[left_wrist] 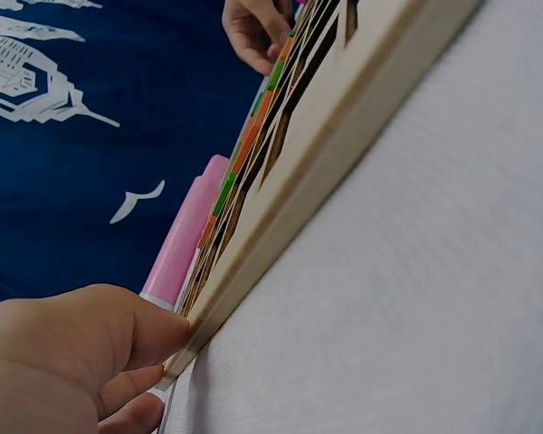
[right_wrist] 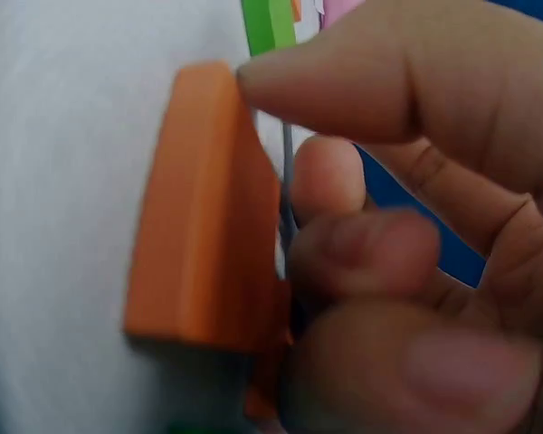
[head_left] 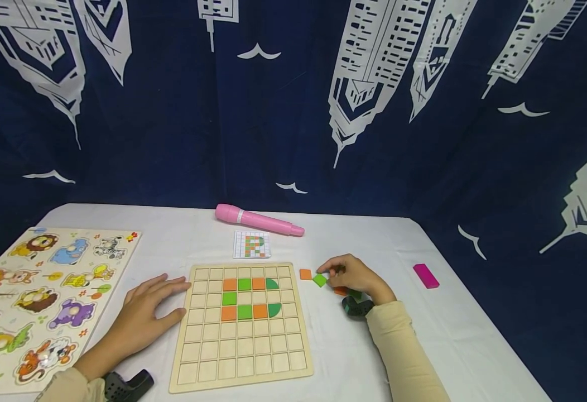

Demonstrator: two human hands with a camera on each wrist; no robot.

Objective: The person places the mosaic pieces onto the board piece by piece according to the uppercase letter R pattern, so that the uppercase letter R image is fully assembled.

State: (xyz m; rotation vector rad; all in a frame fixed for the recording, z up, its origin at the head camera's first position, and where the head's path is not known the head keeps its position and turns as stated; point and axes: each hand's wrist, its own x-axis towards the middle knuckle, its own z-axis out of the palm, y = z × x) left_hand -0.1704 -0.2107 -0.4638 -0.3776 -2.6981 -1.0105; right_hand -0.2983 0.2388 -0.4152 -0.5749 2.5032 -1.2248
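Note:
A wooden grid board lies on the table with orange squares, green squares and dark green rounded pieces in its upper cells. My left hand rests beside it, fingers fairly straight, thumb and fingertips touching the board's left edge. Right of the board, my right hand hovers low over loose tiles, its fingers bent with gaps between them. By its fingertips lies a green square tile. An orange tile stands out close to the thumb; no tile is clearly pinched. Another orange tile lies nearer the board.
A small pattern card lies beyond the board, with a pink microphone-shaped pen behind it. An animal puzzle board covers the left side. A magenta block sits at the right. Blue printed cloth hangs behind the table.

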